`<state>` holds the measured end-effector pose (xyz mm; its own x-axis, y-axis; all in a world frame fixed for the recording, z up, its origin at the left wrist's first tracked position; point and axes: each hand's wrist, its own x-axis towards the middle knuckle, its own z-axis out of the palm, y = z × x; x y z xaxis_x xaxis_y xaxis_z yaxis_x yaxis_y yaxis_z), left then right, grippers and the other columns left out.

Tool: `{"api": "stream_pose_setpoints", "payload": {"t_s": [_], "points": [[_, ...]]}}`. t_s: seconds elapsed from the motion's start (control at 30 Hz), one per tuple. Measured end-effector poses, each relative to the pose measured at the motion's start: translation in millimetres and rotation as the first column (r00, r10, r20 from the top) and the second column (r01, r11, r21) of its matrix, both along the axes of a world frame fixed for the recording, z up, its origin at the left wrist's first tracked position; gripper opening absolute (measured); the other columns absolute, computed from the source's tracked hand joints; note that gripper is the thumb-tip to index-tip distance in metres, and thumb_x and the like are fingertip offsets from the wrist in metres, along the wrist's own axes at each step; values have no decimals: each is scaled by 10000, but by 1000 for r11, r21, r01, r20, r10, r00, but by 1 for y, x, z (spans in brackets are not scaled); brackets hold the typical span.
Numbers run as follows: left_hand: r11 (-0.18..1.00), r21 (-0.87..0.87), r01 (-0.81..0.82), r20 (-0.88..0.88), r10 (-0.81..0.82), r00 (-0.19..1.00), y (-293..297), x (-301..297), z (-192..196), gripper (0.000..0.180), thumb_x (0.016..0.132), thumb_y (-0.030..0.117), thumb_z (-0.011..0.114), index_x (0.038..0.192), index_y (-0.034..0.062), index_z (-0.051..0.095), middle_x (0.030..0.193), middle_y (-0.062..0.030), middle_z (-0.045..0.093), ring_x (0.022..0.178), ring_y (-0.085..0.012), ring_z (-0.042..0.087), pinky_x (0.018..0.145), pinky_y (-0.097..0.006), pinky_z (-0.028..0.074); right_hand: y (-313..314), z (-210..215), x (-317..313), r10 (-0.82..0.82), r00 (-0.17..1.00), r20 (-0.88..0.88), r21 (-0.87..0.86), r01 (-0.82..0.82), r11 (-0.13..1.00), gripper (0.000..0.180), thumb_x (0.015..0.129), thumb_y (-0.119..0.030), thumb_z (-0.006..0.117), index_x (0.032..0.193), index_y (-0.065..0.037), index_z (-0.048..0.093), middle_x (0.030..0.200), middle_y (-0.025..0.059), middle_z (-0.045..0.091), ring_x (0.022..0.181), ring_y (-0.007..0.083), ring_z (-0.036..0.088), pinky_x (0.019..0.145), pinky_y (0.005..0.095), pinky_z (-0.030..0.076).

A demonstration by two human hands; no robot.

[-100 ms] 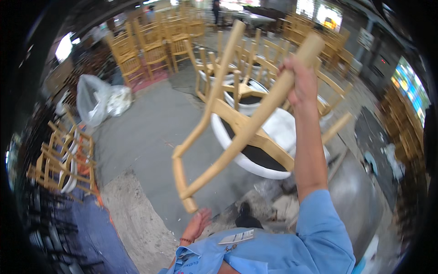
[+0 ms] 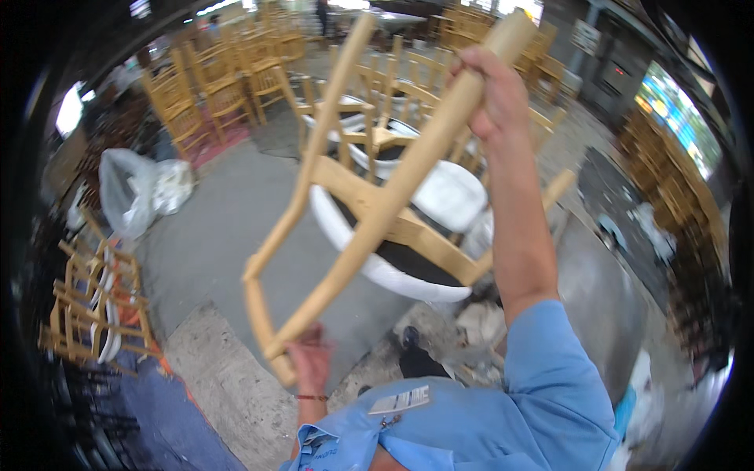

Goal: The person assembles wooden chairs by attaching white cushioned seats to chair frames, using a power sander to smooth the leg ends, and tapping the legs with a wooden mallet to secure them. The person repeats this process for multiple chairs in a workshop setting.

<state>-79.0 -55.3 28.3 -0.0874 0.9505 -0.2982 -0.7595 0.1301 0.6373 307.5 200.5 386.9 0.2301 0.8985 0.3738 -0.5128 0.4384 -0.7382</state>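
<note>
Chair (image 2: pixel 382 208) hanging tilted, centre. Right hand (image 2: pixel 493 93) wrapping fingers round its post's far end; left hand (image 2: pixel 312 364) sitting at near-left corner, finger closure unclear. Wide-spaced support should be aiding balance.

Grey mat (image 2: pixel 216 243) covers mid floor, bare concrete (image 2: pixel 216 357) near side. Clear bag (image 2: pixel 122 184) on the mat's left, white bundle (image 2: pixel 173 186) right beside it. Upper left: wooden chairs (image 2: pixel 167 102) stood upright in a group, pink mat (image 2: pixel 229 135) under/around them. Left: small pile of chairs (image 2: pixel 102 314), white seats, legs every which way. Blue sheet (image 2: pixel 169 404) lower left, orange along its edge. Right: dull metal panel (image 2: pixel 593 314); beyond it dark mat (image 2: pixel 613 200) with white plastic (image 2: pixel 656 228) on it. Far right: brown stacks (image 2: pixel 667 184) below bright window (image 2: pixel 682 110). White sign (image 2: pixel 585 36) upper right.
</note>
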Motion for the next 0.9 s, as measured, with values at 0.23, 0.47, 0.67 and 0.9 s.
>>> {"api": "stream_pose_setpoints", "payload": {"t_s": [0.23, 0.47, 0.67, 0.9], "points": [[702, 649, -294, 189, 225, 956, -14, -40, 117, 476, 878, 361, 685, 1183, 3, 612, 1269, -106, 561, 1262, -268, 486, 1140, -450, 352, -135, 42, 17, -152, 979, -135, -17, 151, 988, 128, 795, -121, 644, 810, -19, 568, 687, 121, 595, 612, 270, 608, 615, 413, 543], [557, 831, 6, 98, -157, 983, -46, -17, 177, 483, 907, 259, 653, 1296, -4, 538, 1247, -123, 576, 1235, -279, 514, 1154, -465, 308, -278, 26, 130, -285, 893, -349, -45, 288, 957, 139, 799, -102, 625, 841, -35, 511, 679, 117, 565, 602, 273, 594, 590, 443, 539], [268, 963, -38, 77, -138, 987, -104, 128, 265, 439, 826, 274, 701, 1210, 96, 585, 1130, -110, 632, 1123, -276, 563, 1034, -532, 361, -448, 3, 277, -458, 765, -454, -90, 472, 877, 180, 855, -146, 618, 931, -49, 486, 741, 93, 566, 641, 260, 606, 646, 440, 551], [15, 1000, -12, 15, -234, 972, -259, 348, 357, 297, 860, 214, 649, 1136, 107, 626, 767, -23, 521, 773, -212, 532, 790, -393, 444, -665, -51, 392, -670, 736, 101, -304, 664, 683, 402, 949, -402, 602, 1100, -32, 561, 910, 108, 648, 752, 200, 661, 689, 366, 555]]}}
